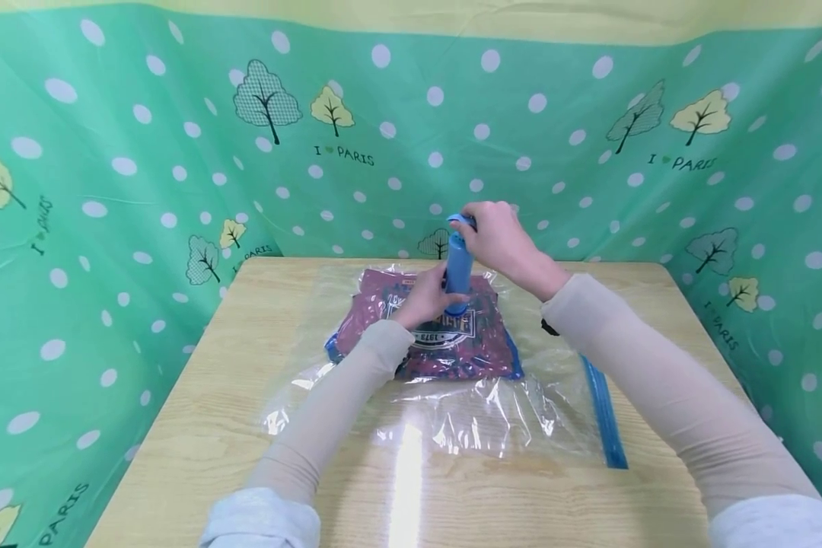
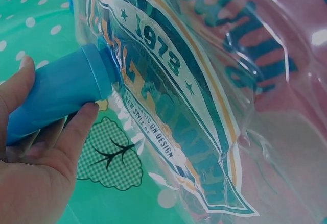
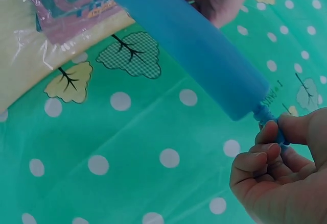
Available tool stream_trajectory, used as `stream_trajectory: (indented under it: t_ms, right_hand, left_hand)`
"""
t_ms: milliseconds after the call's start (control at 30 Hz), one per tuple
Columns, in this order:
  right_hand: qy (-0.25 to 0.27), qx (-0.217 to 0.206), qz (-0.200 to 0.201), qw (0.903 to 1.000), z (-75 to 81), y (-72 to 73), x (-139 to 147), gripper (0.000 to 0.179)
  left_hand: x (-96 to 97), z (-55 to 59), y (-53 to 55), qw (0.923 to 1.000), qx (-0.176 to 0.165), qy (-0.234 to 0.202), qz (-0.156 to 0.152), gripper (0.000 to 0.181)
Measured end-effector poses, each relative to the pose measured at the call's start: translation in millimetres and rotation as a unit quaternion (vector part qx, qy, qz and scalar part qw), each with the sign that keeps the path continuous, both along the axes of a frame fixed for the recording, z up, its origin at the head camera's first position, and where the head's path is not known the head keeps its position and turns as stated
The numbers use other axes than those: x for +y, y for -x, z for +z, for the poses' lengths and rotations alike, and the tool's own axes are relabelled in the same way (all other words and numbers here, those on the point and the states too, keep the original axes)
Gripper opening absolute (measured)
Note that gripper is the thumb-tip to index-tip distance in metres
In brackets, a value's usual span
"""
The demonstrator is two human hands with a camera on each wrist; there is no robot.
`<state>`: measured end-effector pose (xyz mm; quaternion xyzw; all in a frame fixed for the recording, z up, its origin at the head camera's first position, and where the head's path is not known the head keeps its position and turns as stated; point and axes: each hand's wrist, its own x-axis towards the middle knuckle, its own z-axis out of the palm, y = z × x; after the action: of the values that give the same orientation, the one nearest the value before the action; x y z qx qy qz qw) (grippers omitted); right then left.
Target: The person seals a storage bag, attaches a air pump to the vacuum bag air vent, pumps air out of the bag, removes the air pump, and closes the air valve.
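Two hands [image 1: 425, 298] [image 1: 500, 240] curl fingers round a smooth, cylindrical blue pump [image 1: 459, 262] on a crinkled, transparent plastic bag [image 1: 479, 415].

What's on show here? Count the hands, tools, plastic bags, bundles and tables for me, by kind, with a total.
Hands, left hand and right hand: 2
Blue pump: 1
Clear plastic bag: 1
Pink printed bundle inside it: 1
Table: 1
Total: 6
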<state>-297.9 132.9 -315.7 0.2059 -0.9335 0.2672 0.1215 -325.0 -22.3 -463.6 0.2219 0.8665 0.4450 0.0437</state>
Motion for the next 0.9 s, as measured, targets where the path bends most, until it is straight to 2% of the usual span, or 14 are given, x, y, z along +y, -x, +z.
stream_trajectory:
  t_ms: [233, 367, 467, 533, 600, 700, 900]
  right_hand:
    - [0.013, -0.004, 0.006, 0.9999, -7.8, -0.1, 0, 0.024]
    - [0.024, -0.004, 0.008, 0.9997, -8.2, -0.6, 3, 0.024]
    - [0.039, -0.026, 0.013, 0.9988, -9.6, -0.6, 6, 0.036]
    - [0.053, -0.050, 0.013, 0.9972, -12.0, -1.5, 9, 0.051]
    - [0.063, -0.071, 0.008, 0.9955, -16.2, -3.1, 11, 0.063]
    - [0.072, -0.087, -0.001, 0.9936, -26.1, -5.4, 14, 0.070]
    - [0.091, -0.078, -0.011, 0.9927, -46.7, -5.5, 15, 0.065]
  left_hand:
    - [-1.2, -5.3, 0.2, 1.0000, -0.004, -0.009, -0.002, 0.067]
    - [-1.3, -2.9, -0.1, 1.0000, -0.006, -0.007, -0.002, 0.067]
    - [-2.1, -0.4, 0.8, 1.0000, -0.001, -0.003, -0.003, 0.065]
    - [-2.8, 0.8, 2.1, 1.0000, 0.000, -0.003, -0.007, 0.065]
    - [-3.7, 2.2, 2.9, 0.9999, 0.000, -0.003, -0.012, 0.067]
    - [-5.4, 3.0, 3.9, 0.9998, -0.004, -0.006, -0.020, 0.070]
    - [-7.9, 1.6, 5.3, 0.9995, -0.011, 0.001, -0.030, 0.071]
